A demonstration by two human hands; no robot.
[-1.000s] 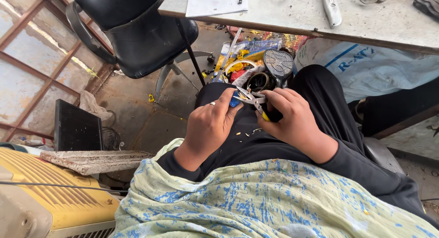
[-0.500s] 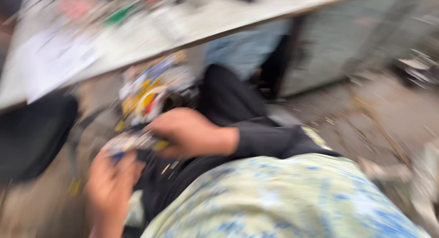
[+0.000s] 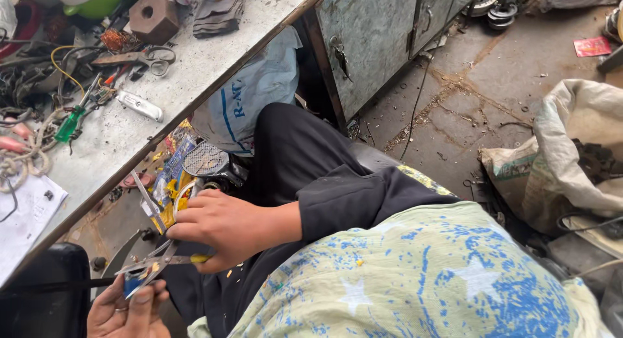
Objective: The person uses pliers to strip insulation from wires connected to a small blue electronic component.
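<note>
The scissors [image 3: 159,250] are silver with yellow handles; the small piece [image 3: 133,281] under them is blue. The sleeve [image 3: 350,205] and trousers [image 3: 285,150] are black, the cloth [image 3: 422,273] pale yellow-green with blue spatter and white stars. The desk [image 3: 195,59] is speckled grey, the screwdriver [image 3: 68,125] on it green, the cabinet [image 3: 376,39] dull grey-blue

A grey, scuffed tabletop [image 3: 195,72] runs across the upper left, littered with tools: a green-handled screwdriver [image 3: 70,122], a pair of metal scissors [image 3: 150,57], a brown block with a round hole [image 3: 154,16] and a sheet of white paper [image 3: 26,221] near its lower end. A pale blue sack [image 3: 259,91] sits beneath the edge. Beside it stands a worn grey metal cabinet [image 3: 383,33]. On the stained concrete floor [image 3: 480,98], a crumpled off-white bag [image 3: 571,156] lies at the right.
</note>
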